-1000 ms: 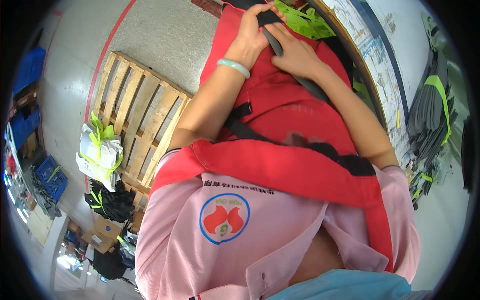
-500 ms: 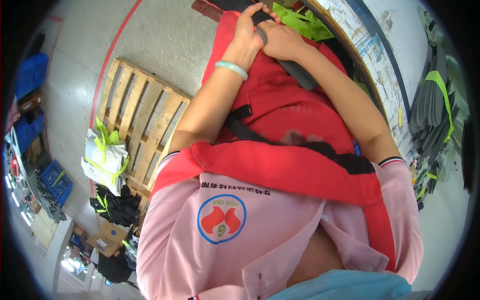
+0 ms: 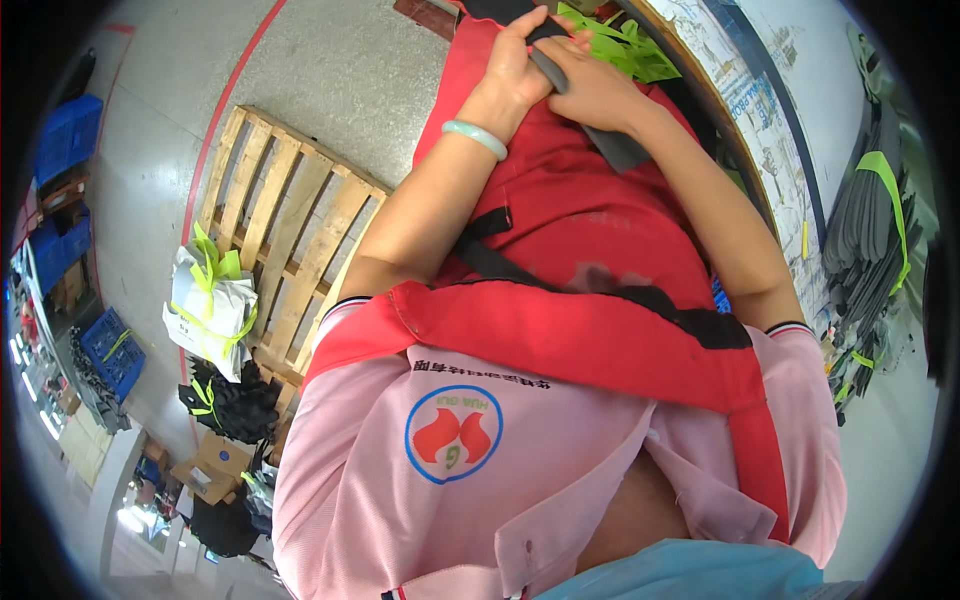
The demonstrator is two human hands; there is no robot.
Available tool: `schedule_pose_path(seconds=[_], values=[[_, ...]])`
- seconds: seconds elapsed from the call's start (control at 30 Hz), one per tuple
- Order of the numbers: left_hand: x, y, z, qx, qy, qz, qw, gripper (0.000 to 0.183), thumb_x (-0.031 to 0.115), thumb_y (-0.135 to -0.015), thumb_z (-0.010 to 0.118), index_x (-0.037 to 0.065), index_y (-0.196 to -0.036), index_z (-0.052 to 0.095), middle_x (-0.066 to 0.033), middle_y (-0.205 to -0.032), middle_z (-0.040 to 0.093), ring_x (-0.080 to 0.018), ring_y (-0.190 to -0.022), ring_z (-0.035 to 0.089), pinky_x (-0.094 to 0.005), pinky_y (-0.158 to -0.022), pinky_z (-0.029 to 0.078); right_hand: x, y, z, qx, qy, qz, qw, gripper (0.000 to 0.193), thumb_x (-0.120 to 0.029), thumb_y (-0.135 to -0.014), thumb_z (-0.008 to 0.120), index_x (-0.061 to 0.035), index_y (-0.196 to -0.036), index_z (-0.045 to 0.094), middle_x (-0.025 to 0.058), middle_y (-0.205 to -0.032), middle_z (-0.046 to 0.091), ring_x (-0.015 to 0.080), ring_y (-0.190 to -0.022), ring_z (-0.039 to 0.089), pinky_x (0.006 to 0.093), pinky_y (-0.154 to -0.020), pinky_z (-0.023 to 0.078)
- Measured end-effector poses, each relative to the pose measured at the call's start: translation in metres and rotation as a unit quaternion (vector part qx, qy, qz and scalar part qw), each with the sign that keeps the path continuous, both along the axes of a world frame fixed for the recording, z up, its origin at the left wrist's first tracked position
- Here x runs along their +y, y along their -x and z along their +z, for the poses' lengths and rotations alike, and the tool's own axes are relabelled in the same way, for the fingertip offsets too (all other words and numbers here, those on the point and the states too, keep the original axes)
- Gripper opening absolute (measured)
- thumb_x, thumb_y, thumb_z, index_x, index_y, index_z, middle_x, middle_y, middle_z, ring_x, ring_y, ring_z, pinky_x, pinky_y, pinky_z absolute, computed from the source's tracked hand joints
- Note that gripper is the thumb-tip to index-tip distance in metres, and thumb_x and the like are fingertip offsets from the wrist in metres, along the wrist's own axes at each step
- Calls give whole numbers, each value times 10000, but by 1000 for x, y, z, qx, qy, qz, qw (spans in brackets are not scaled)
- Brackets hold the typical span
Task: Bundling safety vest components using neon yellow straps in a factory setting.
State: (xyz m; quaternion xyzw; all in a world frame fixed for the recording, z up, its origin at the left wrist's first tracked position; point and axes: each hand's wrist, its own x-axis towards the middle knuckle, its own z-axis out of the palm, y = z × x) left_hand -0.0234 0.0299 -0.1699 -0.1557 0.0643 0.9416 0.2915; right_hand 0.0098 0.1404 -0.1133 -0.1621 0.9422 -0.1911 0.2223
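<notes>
Over my lap, near the top of the head view, my left hand [image 3: 520, 62] and my right hand [image 3: 598, 88] meet, fingers closed around a dark grey flat piece [image 3: 617, 150]. One end of it sticks out below my right hand, and a narrow edge shows between the two hands. Dark material [image 3: 497, 9] also shows beyond my left fingers; whether it is the same piece I cannot tell. Beneath both hands lies the red apron [image 3: 580, 225]. Bright yellow-green strips [image 3: 625, 48] lie just past my right hand.
A worktable [image 3: 745, 95] with a worn white top runs along my right. On it are dark grey flat pieces [image 3: 868, 225] bundled with a yellow-green tie. To the left stand a wooden pallet [image 3: 290, 200], a tied white bundle [image 3: 210, 310], black bundles [image 3: 230, 405] and blue crates [image 3: 112, 352].
Both hands have shifted slightly to the right together with the dark grey piece. My grip stays closed, and the apron has moved a little with my body.
</notes>
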Motion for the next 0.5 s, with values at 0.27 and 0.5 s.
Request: schedule_pose_path(seconds=[0.27, 0.5], values=[[2, 14, -6, -40, 44, 35, 998, 141, 166, -852, 625, 39, -810, 583, -93, -733, 593, -239, -692, 583, -384, -704, 535, -2, 7, 6, 2, -19, 1, 1000, 491, -193, -708, 564, -109, -1184, 479, 144, -1227, 531, 361, -1068, 554, 464, -858, 459], [-3, 0, 0, -28, 41, 60, 997, 162, 147, -852, 604, 8, -929, 578, -99, -780, 594, -286, -728, 577, -418, -737, 525, 8, -34, 32, 0, 34, -16, 999, 600, -178, -687, 573, -174, -1276, 457, 77, -1364, 463, 328, -1017, 608, 463, -800, 504]])
